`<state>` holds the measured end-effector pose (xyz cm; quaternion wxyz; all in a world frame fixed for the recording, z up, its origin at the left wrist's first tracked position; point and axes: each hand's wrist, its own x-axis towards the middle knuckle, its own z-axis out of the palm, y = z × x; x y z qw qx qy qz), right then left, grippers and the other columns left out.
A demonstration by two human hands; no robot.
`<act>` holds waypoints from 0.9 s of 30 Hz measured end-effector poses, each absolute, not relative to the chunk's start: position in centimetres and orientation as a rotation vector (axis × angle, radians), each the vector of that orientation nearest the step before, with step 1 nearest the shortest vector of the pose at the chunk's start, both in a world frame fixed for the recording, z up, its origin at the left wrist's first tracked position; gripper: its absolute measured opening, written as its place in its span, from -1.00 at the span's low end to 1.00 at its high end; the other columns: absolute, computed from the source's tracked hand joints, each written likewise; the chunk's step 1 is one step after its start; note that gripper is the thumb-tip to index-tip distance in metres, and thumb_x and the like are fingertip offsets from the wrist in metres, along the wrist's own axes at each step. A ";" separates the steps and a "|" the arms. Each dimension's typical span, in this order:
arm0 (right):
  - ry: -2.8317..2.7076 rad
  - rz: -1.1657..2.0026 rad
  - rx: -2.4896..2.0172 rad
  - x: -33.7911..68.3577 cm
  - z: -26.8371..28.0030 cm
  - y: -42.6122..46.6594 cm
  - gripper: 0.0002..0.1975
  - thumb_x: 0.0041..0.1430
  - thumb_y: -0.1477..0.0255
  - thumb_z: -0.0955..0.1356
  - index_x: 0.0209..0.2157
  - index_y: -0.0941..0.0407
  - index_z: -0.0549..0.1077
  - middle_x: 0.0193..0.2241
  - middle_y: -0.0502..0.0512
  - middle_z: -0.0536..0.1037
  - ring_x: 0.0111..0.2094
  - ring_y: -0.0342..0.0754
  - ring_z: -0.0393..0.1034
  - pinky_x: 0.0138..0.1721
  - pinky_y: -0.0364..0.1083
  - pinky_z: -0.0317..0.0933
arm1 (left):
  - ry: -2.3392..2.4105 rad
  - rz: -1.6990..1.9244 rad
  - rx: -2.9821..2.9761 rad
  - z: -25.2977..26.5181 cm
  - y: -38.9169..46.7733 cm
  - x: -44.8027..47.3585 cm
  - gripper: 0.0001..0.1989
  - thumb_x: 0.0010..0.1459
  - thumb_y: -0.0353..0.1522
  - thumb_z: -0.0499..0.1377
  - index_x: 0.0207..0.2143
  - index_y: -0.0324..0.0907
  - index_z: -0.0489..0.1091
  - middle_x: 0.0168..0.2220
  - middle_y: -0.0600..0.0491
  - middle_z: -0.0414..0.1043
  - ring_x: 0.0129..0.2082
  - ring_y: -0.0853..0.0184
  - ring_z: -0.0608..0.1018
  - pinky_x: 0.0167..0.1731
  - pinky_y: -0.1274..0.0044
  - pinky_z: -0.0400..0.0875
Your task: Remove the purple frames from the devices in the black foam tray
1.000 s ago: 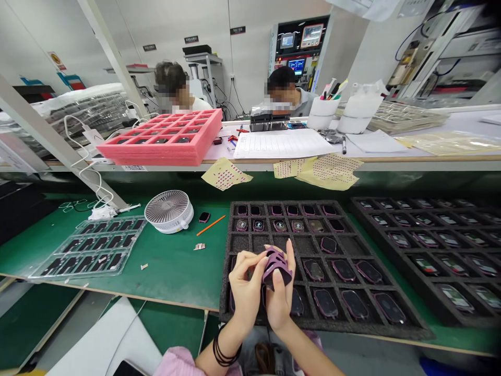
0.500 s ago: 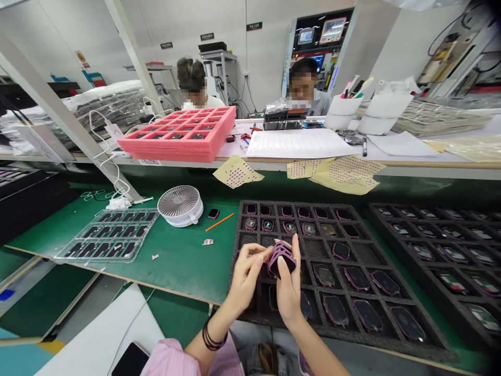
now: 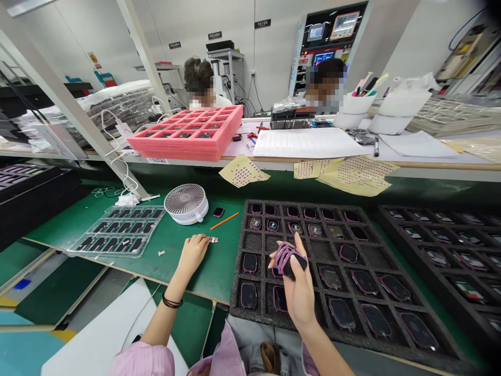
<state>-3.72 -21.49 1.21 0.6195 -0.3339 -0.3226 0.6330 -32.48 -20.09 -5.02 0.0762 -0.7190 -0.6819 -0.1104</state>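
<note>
In my right hand is a bunch of several purple watch frames, together with a dark-faced watch piece under my thumb. This hand is above the black foam tray, whose compartments hold purple-edged smartwatches. My left hand rests on the green bench, away from the tray. Its fingers are drawn together at the edge of a small white-and-dark piece. Whatever lies under those fingertips is hidden.
An orange stick, a lone watch and a round white fan are beyond my left hand. A clear tray of black parts lies left. Another foam tray is right. Pink foam sits on the shelf; two people are behind.
My left hand has left the purple frames and moved left to the small piece on the bench. My right hand still holds the frames. The view has shifted slightly.
</note>
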 end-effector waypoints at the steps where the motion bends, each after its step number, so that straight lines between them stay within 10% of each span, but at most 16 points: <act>1: -0.715 1.511 -0.757 -3.6 1.5 -21.4 -0.41 0.20 0.25 0.30 0.24 -0.08 0.09 -0.18 0.05 0.47 -0.36 -0.08 0.39 -0.21 0.04 0.28 | -2.021 -0.321 -2.181 -5.0 -19.9 -32.6 -0.74 0.28 -0.39 -0.06 -0.18 -0.19 0.42 -0.18 -0.10 0.46 -0.22 0.20 0.47 -0.27 0.43 0.25; 15: -0.538 2.432 -0.573 -1.5 2.4 -19.7 -0.62 0.17 0.28 0.26 -0.05 0.20 0.40 -0.33 0.19 0.54 -0.45 -0.04 0.39 -0.48 -0.10 0.12 | -1.312 -0.798 -2.836 4.8 -20.5 -26.1 -0.76 0.26 -0.31 0.04 -0.16 -0.03 0.50 -0.29 -0.01 0.57 -0.31 0.33 0.55 -0.28 0.48 0.33; 27: -0.584 2.594 -0.399 -1.6 2.9 -20.6 -0.68 0.21 0.30 0.23 -0.26 0.28 0.45 -0.34 0.24 0.55 -0.43 -0.03 0.41 -0.49 -0.12 0.14 | -0.866 -0.579 -3.190 9.1 -20.4 -21.1 -0.71 0.27 -0.38 0.00 -0.09 -0.02 0.48 -0.21 -0.01 0.58 -0.24 0.31 0.55 -0.25 0.48 0.29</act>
